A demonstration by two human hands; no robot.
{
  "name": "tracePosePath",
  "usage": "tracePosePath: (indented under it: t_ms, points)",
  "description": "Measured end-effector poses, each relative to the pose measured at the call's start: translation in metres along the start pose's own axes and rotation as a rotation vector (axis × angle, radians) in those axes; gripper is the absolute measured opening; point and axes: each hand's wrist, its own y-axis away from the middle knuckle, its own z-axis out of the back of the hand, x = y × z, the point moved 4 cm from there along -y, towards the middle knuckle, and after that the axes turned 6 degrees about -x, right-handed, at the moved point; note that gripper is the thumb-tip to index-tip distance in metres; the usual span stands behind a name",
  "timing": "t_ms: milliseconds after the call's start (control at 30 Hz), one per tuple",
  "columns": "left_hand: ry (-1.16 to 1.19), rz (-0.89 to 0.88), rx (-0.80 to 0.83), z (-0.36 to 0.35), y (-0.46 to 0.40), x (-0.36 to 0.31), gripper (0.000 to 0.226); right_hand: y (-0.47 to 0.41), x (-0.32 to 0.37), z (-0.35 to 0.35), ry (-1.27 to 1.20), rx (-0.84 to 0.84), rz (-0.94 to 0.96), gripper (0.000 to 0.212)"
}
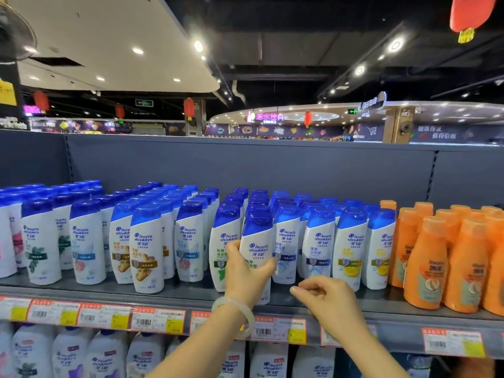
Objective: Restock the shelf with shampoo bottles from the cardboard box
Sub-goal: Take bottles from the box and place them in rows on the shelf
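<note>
- The shampoo bottle (256, 249), white with a blue cap, stands upright at the near edge of the grey shelf (191, 294), in front of a row of like bottles and just right of a bottle with a green label (222, 246).
- The left hand (246, 271) grips this bottle round its lower half, thumb on the left side and fingers wrapped across the label; a pale bangle (234, 309) sits on that wrist.
- The right hand (324, 298) is just right of the bottle and nearer, apart from it, its fingers loosely curled and holding nothing.
- Rows of white, blue-capped bottles (147, 241) fill the shelf to the left and right of the held one, running back to the far panel.
- At the right end of the shelf stand orange bottles (425, 263) with orange caps.
- Price tags (158, 320) in red, white and yellow line the shelf's front lip.
- Below, a lower shelf holds more white bottles (103, 356).
- Far beyond the shelf top, red lanterns (188, 106) hang under a dark ceiling with spot lights.
</note>
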Motion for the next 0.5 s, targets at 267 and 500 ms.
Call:
tracePosePath:
  t_ms: [267,500]
  points:
    - [-0.071,-0.119,-0.067,0.006,0.011,-0.002,0.055,0.0,-0.002,-0.029,0.025,0.051,-0.002,0.026]
    - [-0.248,-0.171,-0.066,0.037,0.031,0.011,0.059,-0.003,0.005,-0.044,0.097,0.017,0.064,0.049]
